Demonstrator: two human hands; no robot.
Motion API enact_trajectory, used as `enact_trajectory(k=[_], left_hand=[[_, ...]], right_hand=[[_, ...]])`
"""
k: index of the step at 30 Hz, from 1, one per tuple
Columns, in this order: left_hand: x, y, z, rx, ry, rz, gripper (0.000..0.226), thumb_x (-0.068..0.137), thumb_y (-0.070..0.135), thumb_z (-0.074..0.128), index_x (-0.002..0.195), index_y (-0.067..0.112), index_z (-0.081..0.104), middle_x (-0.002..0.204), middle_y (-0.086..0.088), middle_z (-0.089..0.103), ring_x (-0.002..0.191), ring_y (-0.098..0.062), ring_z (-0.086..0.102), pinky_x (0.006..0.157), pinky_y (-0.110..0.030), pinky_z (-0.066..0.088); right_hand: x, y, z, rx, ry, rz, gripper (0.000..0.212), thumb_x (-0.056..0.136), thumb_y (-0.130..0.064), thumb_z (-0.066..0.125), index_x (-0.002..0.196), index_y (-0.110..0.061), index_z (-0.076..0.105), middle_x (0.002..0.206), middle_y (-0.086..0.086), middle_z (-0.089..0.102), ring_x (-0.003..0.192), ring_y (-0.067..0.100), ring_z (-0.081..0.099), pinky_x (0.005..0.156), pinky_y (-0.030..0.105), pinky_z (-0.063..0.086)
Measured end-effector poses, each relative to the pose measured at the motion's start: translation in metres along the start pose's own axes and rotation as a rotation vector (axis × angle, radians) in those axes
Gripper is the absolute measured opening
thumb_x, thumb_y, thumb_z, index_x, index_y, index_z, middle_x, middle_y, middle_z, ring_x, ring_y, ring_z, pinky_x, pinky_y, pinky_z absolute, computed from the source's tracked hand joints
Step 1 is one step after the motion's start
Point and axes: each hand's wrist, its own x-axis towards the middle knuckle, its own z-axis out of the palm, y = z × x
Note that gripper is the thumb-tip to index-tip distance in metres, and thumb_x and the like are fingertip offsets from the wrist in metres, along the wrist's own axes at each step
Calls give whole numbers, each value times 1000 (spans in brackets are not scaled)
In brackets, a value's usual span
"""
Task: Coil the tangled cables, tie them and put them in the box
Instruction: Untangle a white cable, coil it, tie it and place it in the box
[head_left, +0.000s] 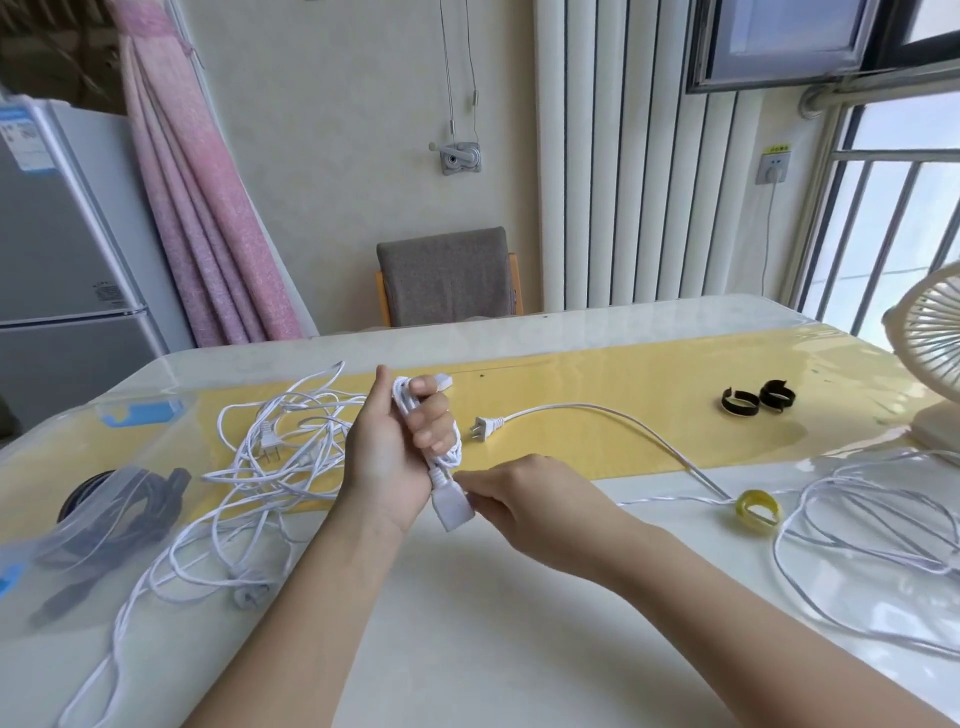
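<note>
From my end, the left hand (395, 452) is closed round the coiled cable (404, 402). Its fingers wrap the white bundle and hold it upright just above the table (519, 649). The right hand (519, 501) pinches the socket end (454, 512), which sticks out below the left palm, between its fingertips. The coil looks tight, several loops deep, with a flat connector poking out at the top.

The tangled cables (270, 457) lie in a loose white heap just left of the hands. Beside them on the left stands the clear box (119, 410), with dark cable inside. A white plug (485, 428) lies just right of the hands. Two black ties (758, 400) lie farther right, and a yellow tie (758, 510) is nearer me.
</note>
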Motion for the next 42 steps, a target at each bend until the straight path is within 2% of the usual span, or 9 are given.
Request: enact_trajectory(k=[5,9,15,21,24,29,32,37,42], left_hand=[[-3,-19,7,741,132,275,53,100,49,21,66,13,42,43,4,32,36,-12,31,39,-20,26],[-1,-21,-2,1057,119,367,51,99,46,24,73,9,45,53,-5,39,47,-18,36,44,-21,33],[-9,-23,-7,1232,-169,-77,73,81,77,17,60,14,48,42,2,41,40,-16,37,45,-23,32],[-16,-22,6,952,-427,-504,58,75,70,33,51,18,40,38,5,24,29,-7,19,30,-15,16],[-10,-11,3,732,-433,-630,54,80,63,31,49,20,40,34,6,24,24,-5,19,29,-16,12],[13,-1,-26,-84,-485,-820,39,93,33,51,64,7,53,44,1,32,35,-14,28,37,-27,30],[23,0,-46,-301,-346,-765,36,94,21,48,64,3,53,48,1,33,40,-14,30,41,-32,34],[20,-6,-35,-200,6,-581,39,88,28,42,52,15,44,46,13,20,35,-2,16,26,-22,29],[12,-16,-19,-16,48,-555,41,87,33,42,49,17,41,37,7,28,24,-6,28,27,-18,23]], right_hand=[[0,-3,-4,-11,33,-55,27,96,-21,45,69,-16,44,62,6,48,61,32,42,53,36,32],[-2,-9,-17,88,26,-91,19,91,-28,58,77,-17,63,55,-8,41,50,10,37,50,24,27],[-11,7,-60,351,237,60,22,80,-31,75,66,-16,65,44,-8,34,47,12,29,46,18,22],[-18,39,-84,399,241,322,29,71,-37,80,65,-12,67,45,-8,33,46,8,27,44,18,20],[-23,51,-92,404,264,384,17,78,-39,74,69,-25,73,56,11,50,54,11,37,52,24,27],[-26,66,-94,108,153,552,21,89,-21,65,109,-25,70,87,-6,60,87,14,55,72,25,35],[-33,68,-102,-97,154,670,8,83,-18,71,89,-18,66,84,-4,53,87,18,52,62,28,33],[-49,61,-115,-226,-350,860,25,73,-30,80,89,-20,62,75,-5,58,65,10,51,51,22,33],[-48,59,-109,-180,-626,898,41,73,-25,80,110,-19,64,64,-4,58,59,11,57,65,21,48]])
